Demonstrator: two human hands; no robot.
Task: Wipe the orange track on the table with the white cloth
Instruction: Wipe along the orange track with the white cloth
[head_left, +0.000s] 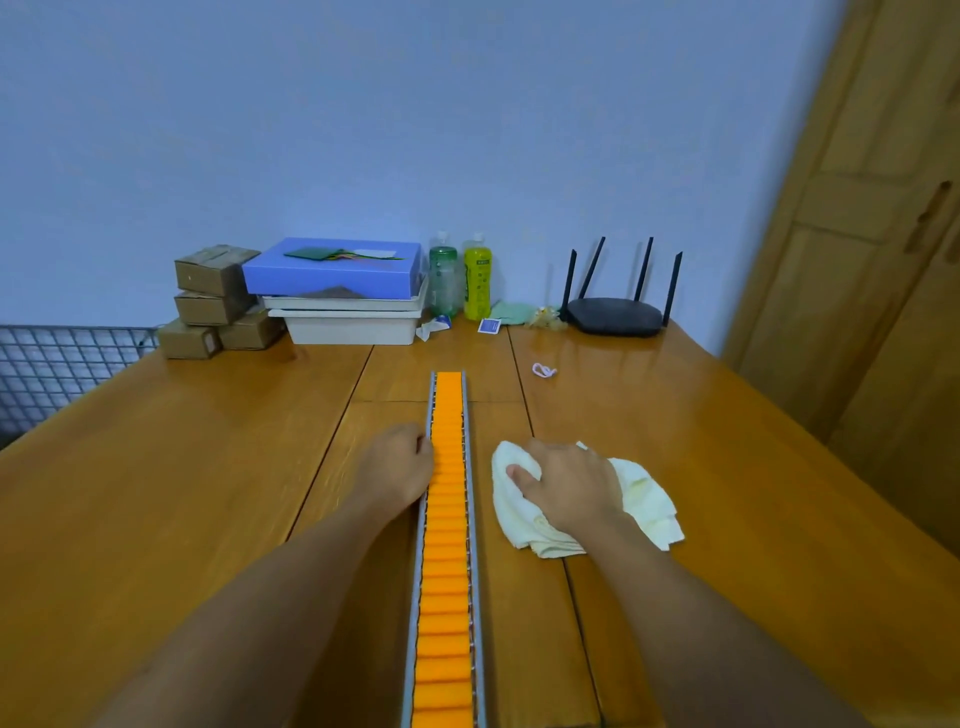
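Note:
The orange track (447, 545), a long strip of orange rollers in a grey metal frame, runs down the middle of the wooden table (182, 493) from mid-table to the front edge. My left hand (397, 465) rests against the track's left rail, fingers curled at the frame. A crumpled white cloth (644, 499) lies on the table just right of the track. My right hand (569, 486) lies on top of it, fingers closed into the fabric, thumb pointing toward the track. The cloth is apart from the track.
Along the back wall stand brown cardboard boxes (213, 301), a blue box (332, 267) on white trays (353, 325), two bottles (460, 278), and a black router (615, 312). A small pink loop (544, 370) lies behind the cloth. A wire rack (57, 364) is at the left, a wooden door (857, 234) at the right.

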